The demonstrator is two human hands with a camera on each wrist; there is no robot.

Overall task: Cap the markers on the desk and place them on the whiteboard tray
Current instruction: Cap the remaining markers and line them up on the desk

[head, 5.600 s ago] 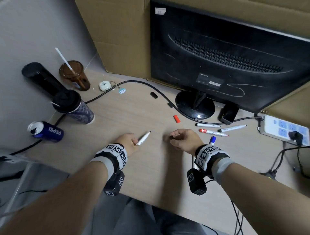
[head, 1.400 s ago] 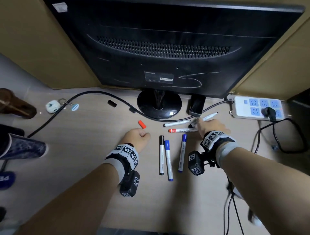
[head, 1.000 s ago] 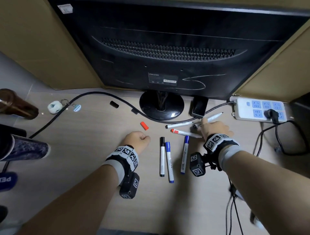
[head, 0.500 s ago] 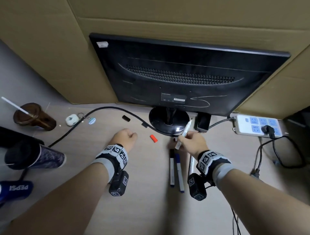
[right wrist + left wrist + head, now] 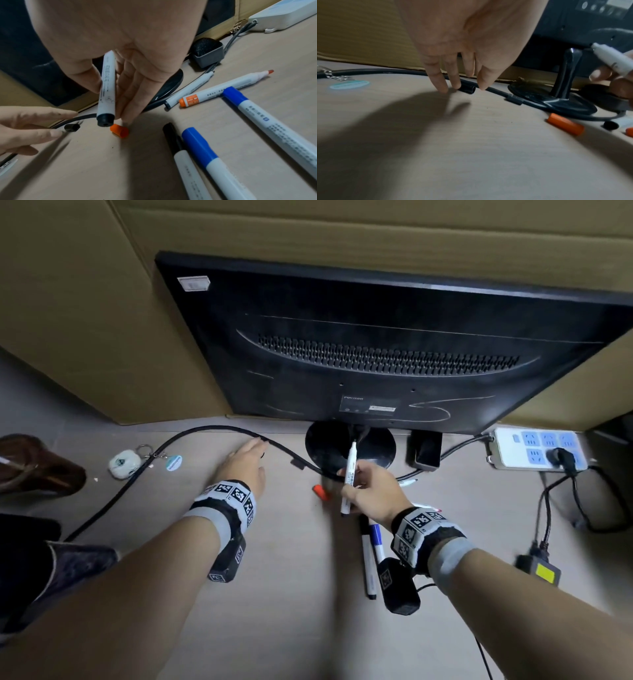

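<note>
An uncapped black marker [image 5: 349, 475] is held upright off the desk [image 5: 291, 594] in the right hand [image 5: 371, 493], pinched between thumb and fingers with its bare tip up, apparently so a cap can be pressed on. The left hand [image 5: 245, 465] is stretched forward, fingers straight and holding nothing, its fingertips [image 5: 444, 88] just beside the loose black cap [image 5: 467, 88] lying against the monitor cable [image 5: 205, 429], evidently the match. An orange cap [image 5: 119, 130] lies on the desk near the marker's butt; three capped markers [image 5: 197, 146] and two uncapped ones [image 5: 223, 88] lie nearby. Half a second earlier, the left hand was a fist short of the cable; no whiteboard tray is seen.
</note>
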